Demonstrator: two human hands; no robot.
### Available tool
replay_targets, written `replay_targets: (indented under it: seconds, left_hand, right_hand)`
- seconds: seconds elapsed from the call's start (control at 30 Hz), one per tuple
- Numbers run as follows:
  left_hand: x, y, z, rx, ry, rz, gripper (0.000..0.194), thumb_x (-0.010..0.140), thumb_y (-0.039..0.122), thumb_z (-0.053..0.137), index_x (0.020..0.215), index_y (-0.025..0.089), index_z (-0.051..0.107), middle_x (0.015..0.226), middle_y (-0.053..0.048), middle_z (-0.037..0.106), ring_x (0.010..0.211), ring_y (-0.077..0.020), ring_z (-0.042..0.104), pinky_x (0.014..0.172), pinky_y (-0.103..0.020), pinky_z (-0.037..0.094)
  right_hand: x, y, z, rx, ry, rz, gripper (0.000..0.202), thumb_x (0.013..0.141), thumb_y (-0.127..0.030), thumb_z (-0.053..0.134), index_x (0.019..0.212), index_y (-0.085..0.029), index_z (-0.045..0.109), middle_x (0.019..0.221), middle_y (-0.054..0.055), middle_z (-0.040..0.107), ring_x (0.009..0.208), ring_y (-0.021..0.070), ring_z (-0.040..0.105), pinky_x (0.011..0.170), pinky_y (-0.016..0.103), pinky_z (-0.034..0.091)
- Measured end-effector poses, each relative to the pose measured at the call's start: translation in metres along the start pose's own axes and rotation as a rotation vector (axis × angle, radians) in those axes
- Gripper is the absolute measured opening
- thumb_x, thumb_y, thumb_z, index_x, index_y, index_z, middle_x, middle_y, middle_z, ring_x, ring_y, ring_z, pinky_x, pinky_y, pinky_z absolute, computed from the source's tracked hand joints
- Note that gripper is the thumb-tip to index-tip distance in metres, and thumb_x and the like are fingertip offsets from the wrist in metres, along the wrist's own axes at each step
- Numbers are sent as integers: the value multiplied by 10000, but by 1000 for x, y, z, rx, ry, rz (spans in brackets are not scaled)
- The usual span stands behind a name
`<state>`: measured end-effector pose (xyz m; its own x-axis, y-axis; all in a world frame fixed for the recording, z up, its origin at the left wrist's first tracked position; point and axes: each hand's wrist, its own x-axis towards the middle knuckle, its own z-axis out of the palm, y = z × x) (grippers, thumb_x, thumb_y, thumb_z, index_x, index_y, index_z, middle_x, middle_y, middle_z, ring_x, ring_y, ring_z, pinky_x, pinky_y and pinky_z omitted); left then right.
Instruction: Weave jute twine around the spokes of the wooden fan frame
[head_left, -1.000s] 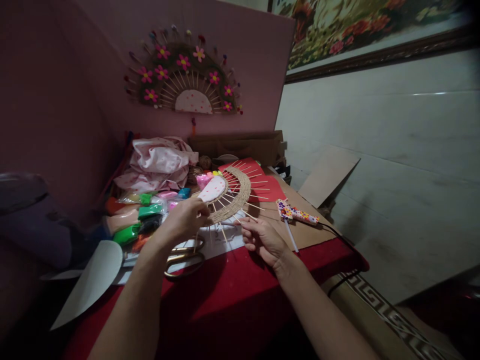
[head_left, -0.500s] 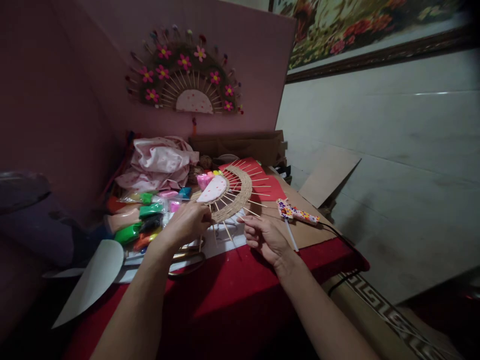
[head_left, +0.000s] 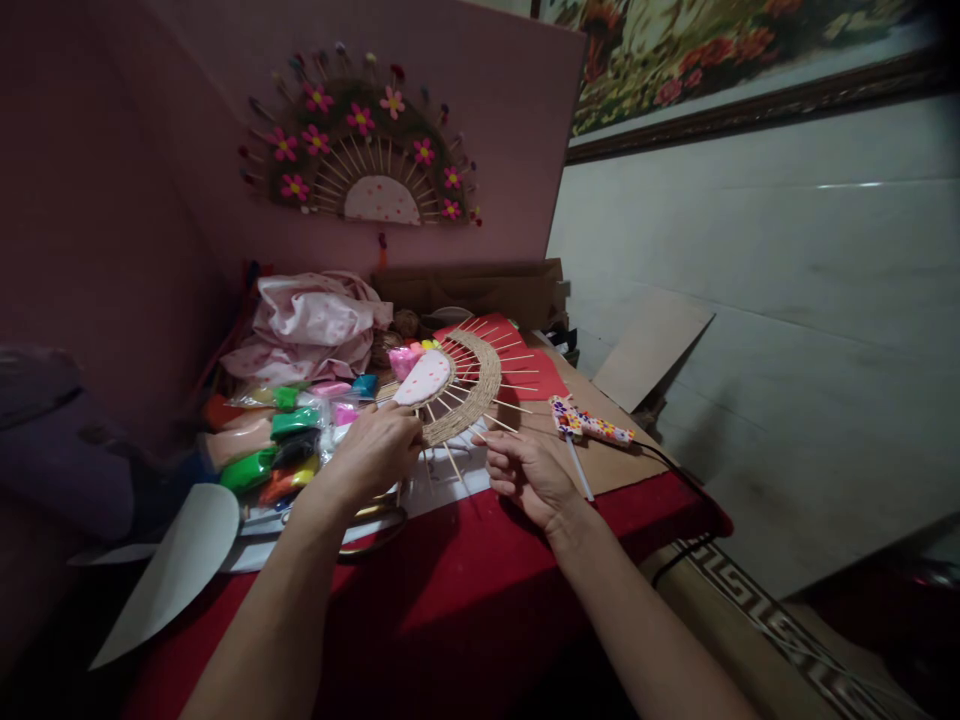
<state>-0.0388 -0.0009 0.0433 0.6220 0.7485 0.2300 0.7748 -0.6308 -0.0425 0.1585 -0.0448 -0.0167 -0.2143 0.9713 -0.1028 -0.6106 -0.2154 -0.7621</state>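
Note:
A half-round craft fan (head_left: 484, 385) made of thin wooden sticks, a twine-wrapped band and a pink dotted half-disc is held tilted above the table. My left hand (head_left: 379, 447) is closed on its near left end, the fingertips partly hidden behind the knuckles. At the fan's lower right, my right hand (head_left: 527, 472) pinches the tip of one stick between thumb and fingers. White paper with drawn lines (head_left: 450, 475) lies beneath. To the right rests a glue gun (head_left: 589, 424) in a flowered cover, its cord running off the table edge.
Bags of coloured clay (head_left: 274, 440) and crumpled pink cloth (head_left: 304, 325) lie at the left. Red sheets (head_left: 544, 375) sit behind the fan. A white half-round card (head_left: 176, 570) juts over the left edge. A finished flowered fan (head_left: 360, 150) hangs on the pink board behind.
The view has shifted slightly, so the surroundings appear a little further left. Both hands keep their hold on the fan, with almost no movement.

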Motion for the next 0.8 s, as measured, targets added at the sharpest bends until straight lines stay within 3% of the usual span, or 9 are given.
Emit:
replay_targets:
  seconds: [0.37,0.67,0.8]
  left_hand:
    - [2,3,4,142,32,32,138,752,177,475,691,171,599,806,-82,630,841,-221,521,672,-331,333]
    - [5,-1,8,126,15,24,135,737,160,471,706,167,602,815,-83,632,819,-218,526,683,-336,332]
    - [5,-3,8,89,7,13,140,738,163,467,721,171,606,823,-73,634,824,-208,521,679,-325,329]
  right_hand:
    - [1,0,0,7,-7,-9,155,694,-193,639,808,-93,605,492,-74,369,394,13,265,336,125,216]
    - [-2,0,2,-18,13,-47,160,705,-207,635,820,-100,604,478,-82,355,383,9,231,334,126,194]
    - [-13,-2,5,-83,29,-55,202,717,-245,633,863,-109,604,493,-63,426,385,20,288,334,134,230]
